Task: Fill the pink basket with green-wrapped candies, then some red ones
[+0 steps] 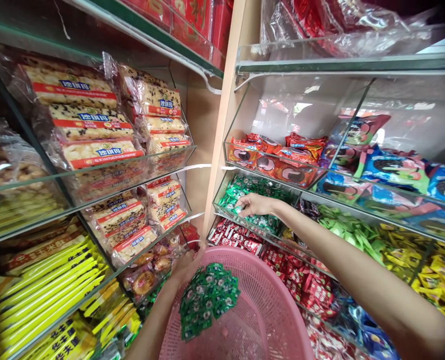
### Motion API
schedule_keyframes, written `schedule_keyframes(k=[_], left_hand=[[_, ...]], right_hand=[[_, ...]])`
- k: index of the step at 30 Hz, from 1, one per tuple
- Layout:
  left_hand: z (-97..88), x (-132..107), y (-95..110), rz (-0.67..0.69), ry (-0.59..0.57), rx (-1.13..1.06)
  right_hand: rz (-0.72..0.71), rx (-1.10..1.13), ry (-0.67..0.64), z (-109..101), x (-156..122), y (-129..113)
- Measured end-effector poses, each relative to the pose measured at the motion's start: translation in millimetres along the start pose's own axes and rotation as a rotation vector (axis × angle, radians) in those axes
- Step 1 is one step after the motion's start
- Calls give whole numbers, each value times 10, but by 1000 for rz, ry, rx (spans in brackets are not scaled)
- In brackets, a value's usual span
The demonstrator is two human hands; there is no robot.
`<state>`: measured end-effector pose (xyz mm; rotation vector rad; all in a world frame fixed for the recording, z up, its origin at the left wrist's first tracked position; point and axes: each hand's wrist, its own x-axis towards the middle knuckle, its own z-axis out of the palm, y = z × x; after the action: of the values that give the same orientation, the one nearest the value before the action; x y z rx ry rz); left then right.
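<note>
My left hand [187, 265] is closed on the rim of a round pink plastic basket [282, 295] with holes in its wall. Inside, a heap of small green-wrapped candies [209, 295] lies toward the left, against the wall. My right hand [256, 205] reaches over the basket into a shelf bin, fingers pinched together on a small green candy packet [238, 210]. More green candies [245, 187] fill that bin around my fingers. The glass front of the bin stands just below the hand.
Packaged sachima bars [106, 127] fill the left shelves, above yellow-wrapped snacks [50, 290]. Red-wrapped candies [301, 280] sit below the green ones. Orange packs [282, 157] and blue cookie packs [393, 167] occupy the shelf above. Glass shelf edges [338, 65] and a wooden post [222, 115] bound the reach.
</note>
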<state>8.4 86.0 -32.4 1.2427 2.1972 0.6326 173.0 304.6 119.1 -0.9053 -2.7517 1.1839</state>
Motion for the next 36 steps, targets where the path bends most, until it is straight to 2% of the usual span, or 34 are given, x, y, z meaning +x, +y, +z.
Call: schedule_keyframes(k=[7, 10, 17, 24, 30, 36], left_hand=[[1, -43, 36, 0, 7, -11], [7, -53, 37, 1, -2, 10], [9, -56, 33, -22, -18, 31], [-6, -69, 56, -39, -28, 50], [-6, -59, 34, -22, -28, 24], [-15, -57, 29, -4, 3, -64]], right_hand=[[-114, -439, 177, 77, 56, -6], [-135, -549, 238, 86, 55, -33], [-60, -500, 247, 108, 39, -95], [-97, -648, 318, 88, 40, -90], [-160, -672, 240, 26, 50, -115], [-124, -564, 227, 55, 99, -95]])
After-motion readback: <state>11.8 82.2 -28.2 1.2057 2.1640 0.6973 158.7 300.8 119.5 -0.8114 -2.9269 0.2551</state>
